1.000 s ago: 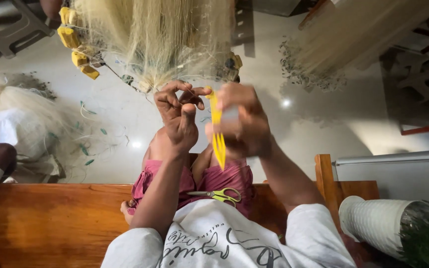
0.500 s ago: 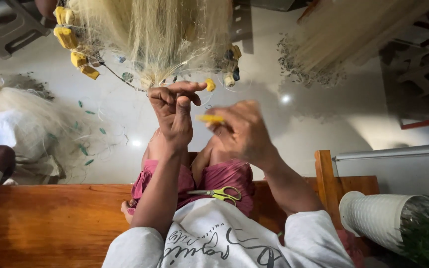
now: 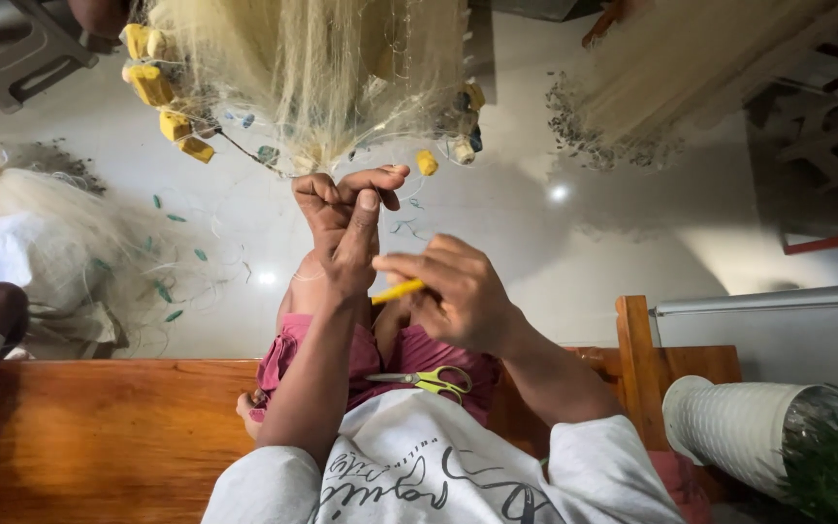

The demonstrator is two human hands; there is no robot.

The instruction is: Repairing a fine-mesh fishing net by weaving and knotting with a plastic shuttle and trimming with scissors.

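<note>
Netting needle [image 3: 398, 290], the yellow one, sits just left of center in the frame, pinched in the right hand [image 3: 458, 291]. That hand is mostly closed, fingers curled round the needle's back end, so only the front bit sticks out. Its long axis runs nearly level, tipped slightly down toward the left, pointing at the left wrist.

Left hand [image 3: 346, 218] is above it, center frame, closed up tight, thumb pressed across the bent fingers. It looks like it's pinching fine line from the pale fishing net [image 3: 312, 68] hanging at the top of the frame, but the thread is too thin to say for sure.

Yellow floats [image 3: 152, 85] dangle along the net's edge, upper left. Scissors [image 3: 429, 380] with yellow-green handles lie on the pink shorts [image 3: 390, 364] at lower center, and the wooden bench [image 3: 99, 437] fills the lower left.
</note>
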